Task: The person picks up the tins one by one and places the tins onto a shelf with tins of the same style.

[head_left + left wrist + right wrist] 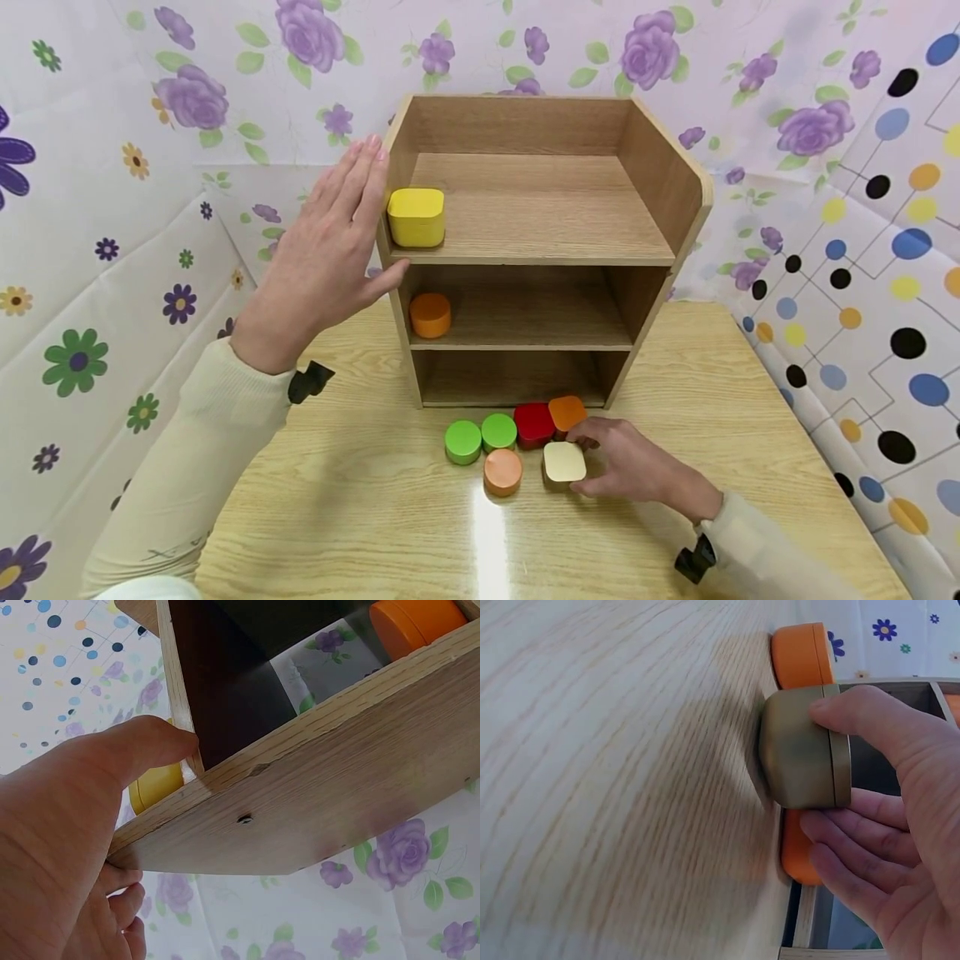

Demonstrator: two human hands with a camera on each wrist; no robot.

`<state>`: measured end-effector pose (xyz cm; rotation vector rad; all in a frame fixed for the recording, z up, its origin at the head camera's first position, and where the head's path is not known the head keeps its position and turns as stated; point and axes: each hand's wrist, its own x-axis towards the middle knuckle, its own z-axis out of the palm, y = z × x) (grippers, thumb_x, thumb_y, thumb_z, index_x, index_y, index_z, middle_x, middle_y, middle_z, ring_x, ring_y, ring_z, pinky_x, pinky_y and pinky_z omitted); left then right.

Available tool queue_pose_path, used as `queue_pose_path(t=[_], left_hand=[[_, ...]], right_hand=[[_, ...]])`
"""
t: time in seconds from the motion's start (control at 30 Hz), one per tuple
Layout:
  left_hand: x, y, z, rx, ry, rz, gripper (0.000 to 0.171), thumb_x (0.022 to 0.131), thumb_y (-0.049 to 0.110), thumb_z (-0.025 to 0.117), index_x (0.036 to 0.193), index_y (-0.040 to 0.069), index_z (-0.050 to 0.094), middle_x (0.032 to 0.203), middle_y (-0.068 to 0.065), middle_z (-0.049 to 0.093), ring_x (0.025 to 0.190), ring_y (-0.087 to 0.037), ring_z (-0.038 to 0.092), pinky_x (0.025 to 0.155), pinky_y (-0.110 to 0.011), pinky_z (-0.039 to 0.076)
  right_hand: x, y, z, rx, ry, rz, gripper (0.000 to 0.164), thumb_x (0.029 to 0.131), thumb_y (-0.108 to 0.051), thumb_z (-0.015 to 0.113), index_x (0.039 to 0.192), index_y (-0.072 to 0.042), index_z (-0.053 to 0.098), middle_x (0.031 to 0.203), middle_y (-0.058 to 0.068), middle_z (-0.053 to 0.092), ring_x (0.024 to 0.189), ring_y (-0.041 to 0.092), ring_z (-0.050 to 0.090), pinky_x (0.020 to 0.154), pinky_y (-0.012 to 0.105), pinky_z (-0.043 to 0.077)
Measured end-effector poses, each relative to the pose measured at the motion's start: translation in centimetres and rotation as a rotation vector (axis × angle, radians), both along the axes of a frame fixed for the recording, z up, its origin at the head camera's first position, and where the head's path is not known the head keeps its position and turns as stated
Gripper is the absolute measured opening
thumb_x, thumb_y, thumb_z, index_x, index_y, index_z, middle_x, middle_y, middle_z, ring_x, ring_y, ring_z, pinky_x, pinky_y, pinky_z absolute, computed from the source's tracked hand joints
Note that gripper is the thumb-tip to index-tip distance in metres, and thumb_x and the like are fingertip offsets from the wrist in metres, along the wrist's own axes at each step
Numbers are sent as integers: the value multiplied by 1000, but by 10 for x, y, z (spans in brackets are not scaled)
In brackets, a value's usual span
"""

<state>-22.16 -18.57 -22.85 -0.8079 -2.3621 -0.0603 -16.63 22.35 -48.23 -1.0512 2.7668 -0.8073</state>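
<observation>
My left hand (pixel 322 233) grips the left side panel of a wooden shelf unit (pixel 525 208). Its fingers lie along the panel's outside, with the thumb over the front edge. Beside it on the top level sits a yellow lidded box (pixel 417 218); a round orange box (pixel 431 316) stands one level below. With thumb and fingers on opposite sides, my right hand (pixel 626 462) holds a cream, rounded-square lidded box (pixel 564 463), which looks olive in the right wrist view (pixel 802 750). Whether its base touches the table cannot be told.
Before the unit, several lidded boxes stand on the wood-grain table (pixel 360 517): two round green ones (pixel 462 442), a red one (pixel 533 426), an orange square one (pixel 567 415) and a round peach one (pixel 502 472). Patterned sheets (pixel 825 208) enclose the table.
</observation>
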Motion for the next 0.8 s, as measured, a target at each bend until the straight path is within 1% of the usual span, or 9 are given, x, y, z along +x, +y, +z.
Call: queue_pose_path(t=[0.13, 0.27, 0.4, 0.6, 0.8], left_hand=[[0, 0, 0, -1, 0, 0, 108, 91, 31, 82, 166, -7, 14, 175, -27, 16, 165, -40, 15, 138, -46, 11], [1, 0, 0, -2, -1, 0, 108, 91, 31, 82, 165, -7, 14, 175, -27, 16, 165, -40, 15, 138, -47, 11], [1, 0, 0, 5, -4, -3, 107, 91, 30, 82, 165, -7, 15, 175, -27, 17, 165, -40, 15, 138, -47, 12], [2, 0, 0, 18, -15, -5, 106, 91, 29, 82, 165, -7, 15, 175, -26, 17, 165, -39, 14, 138, -48, 12], [2, 1, 0, 21, -19, -4, 106, 91, 29, 81, 166, -7, 15, 175, -25, 17, 165, -39, 15, 138, -48, 13]], right_hand=[[-2, -1, 6, -2, -22, 16, 54, 78, -27, 94, 122, -7, 69, 117, 1, 75, 97, 8, 70, 84, 32, 66], [-3, -1, 15, -4, -44, 31, 51, 78, -27, 93, 119, -8, 70, 113, -1, 75, 95, 9, 71, 83, 32, 66], [-5, 0, 26, 0, -64, 46, 47, 79, -27, 93, 117, -11, 70, 109, -6, 74, 95, 9, 72, 85, 33, 66], [-9, -2, 47, -13, -85, 56, 45, 78, -25, 93, 115, -13, 71, 107, -8, 73, 95, 7, 71, 85, 35, 66], [-14, -5, 73, 2, -57, 61, 43, 77, -24, 92, 113, -13, 71, 106, -8, 73, 93, 6, 70, 85, 32, 66]])
